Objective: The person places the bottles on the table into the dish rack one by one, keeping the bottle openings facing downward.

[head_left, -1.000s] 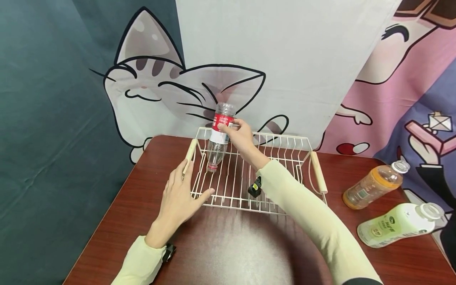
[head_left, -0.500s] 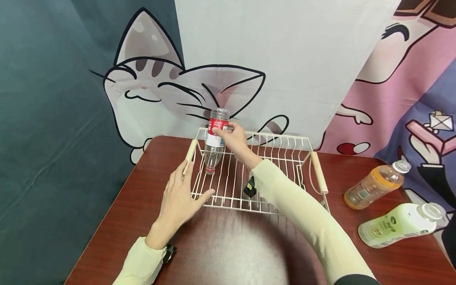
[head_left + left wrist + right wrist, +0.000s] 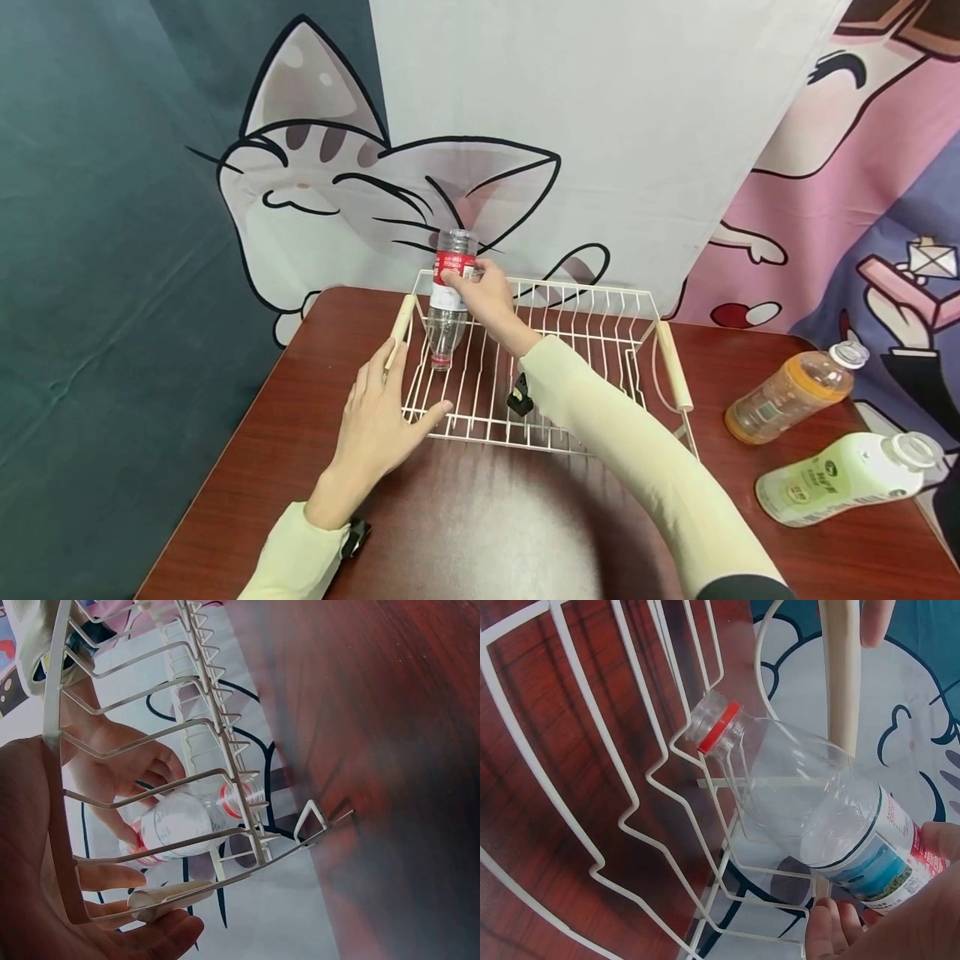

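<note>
An upside-down clear plastic bottle [image 3: 447, 315] with a red and white label leans in the back left part of a white wire dish rack [image 3: 510, 423]. My right hand [image 3: 487, 296] grips it around the label near its base. The bottle's neck [image 3: 718, 727], with a red ring, points down among the wires in the right wrist view. My left hand [image 3: 375, 417] rests at the rack's left end. Its fairly straight fingers touch the wooden handle [image 3: 402, 321], and its thumb is spread over the front left corner. Part of the label is hidden by my right hand.
To the right of the rack, an orange-labelled bottle [image 3: 787, 392] and a pale green bottle [image 3: 843, 479] stand on the dark red wooden table [image 3: 480, 517]. The rack's other wooden handle [image 3: 673, 365] is at its right end. A cartoon cat curtain [image 3: 480, 192] hangs close behind.
My right hand has moved the bottle a little left and down, bringing it more upright near the rack's left end. My left hand has stayed in place.
</note>
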